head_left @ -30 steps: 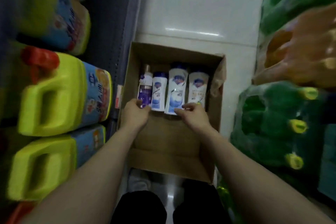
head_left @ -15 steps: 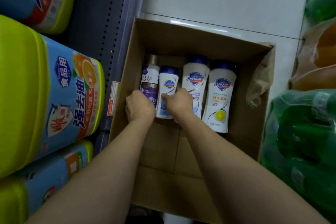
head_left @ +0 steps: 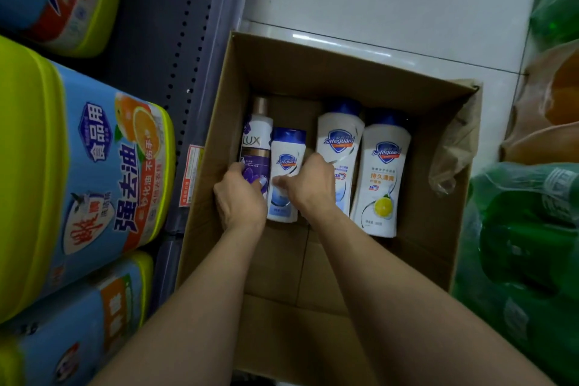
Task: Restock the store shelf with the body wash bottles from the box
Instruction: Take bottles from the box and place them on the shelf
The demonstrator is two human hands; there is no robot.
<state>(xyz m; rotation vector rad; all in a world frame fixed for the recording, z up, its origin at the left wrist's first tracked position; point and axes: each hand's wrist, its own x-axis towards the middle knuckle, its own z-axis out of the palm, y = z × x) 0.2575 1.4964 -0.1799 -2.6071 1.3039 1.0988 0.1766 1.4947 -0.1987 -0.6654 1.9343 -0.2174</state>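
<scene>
Four bottles lie flat in your box point(head_left: 313, 72). Your left hand point(head_left: 239, 197) curls around the purple Lux point(head_left: 255, 147); your right hand point(head_left: 308, 185) seems to pinch the small white Safeguard point(head_left: 286, 163).

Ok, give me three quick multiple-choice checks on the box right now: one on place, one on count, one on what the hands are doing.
1. Where does the purple-and-white LUX bottle lie in the brown cardboard box?
A. far left
B. far right
C. middle

2. How many bottles lie in the box?
A. two
B. four
C. six

3. What does the left hand do?
A. rests on the floor
B. closes on the LUX bottle
C. holds a green jug

Key: 1 A, it lies against the left wall; 2 B, one LUX and three white Safeguard bottles; 3 B, its fingers wrap the bottle's lower end, while the right hand touches the small blue-capped Safeguard bottle.
</scene>
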